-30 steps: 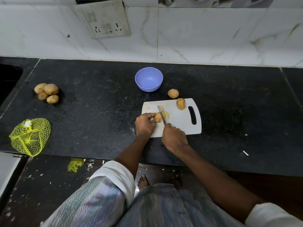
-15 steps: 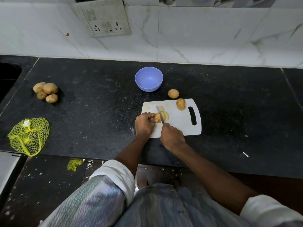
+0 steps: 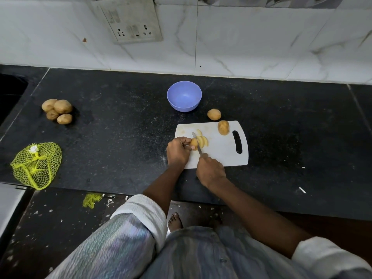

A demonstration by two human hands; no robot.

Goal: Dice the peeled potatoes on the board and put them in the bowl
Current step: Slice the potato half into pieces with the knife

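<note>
A white cutting board (image 3: pixel 221 154) lies on the black counter. My left hand (image 3: pixel 178 152) grips the uncut end of a potato (image 3: pixel 194 144) on the board's left part. Pale slices (image 3: pixel 203 140) lean to its right. My right hand (image 3: pixel 210 171) holds a knife (image 3: pixel 196 142), whose blade stands between the potato end and the slices. A whole potato (image 3: pixel 223 127) sits at the board's far edge, and another potato (image 3: pixel 214 114) lies on the counter just beyond it. The blue bowl (image 3: pixel 184 96) stands behind the board with nothing visible inside.
Several unpeeled potatoes (image 3: pixel 57 110) lie at the counter's far left. A yellow mesh bag (image 3: pixel 36 165) sits near the front left edge. A tiled wall with a switch panel (image 3: pixel 128 21) backs the counter. A bare foot (image 3: pixel 175 221) shows on the floor below.
The knife blade has shifted slightly left along the potato, and the fan of slices to its right has grown a little. Both hands stay in the same place.
</note>
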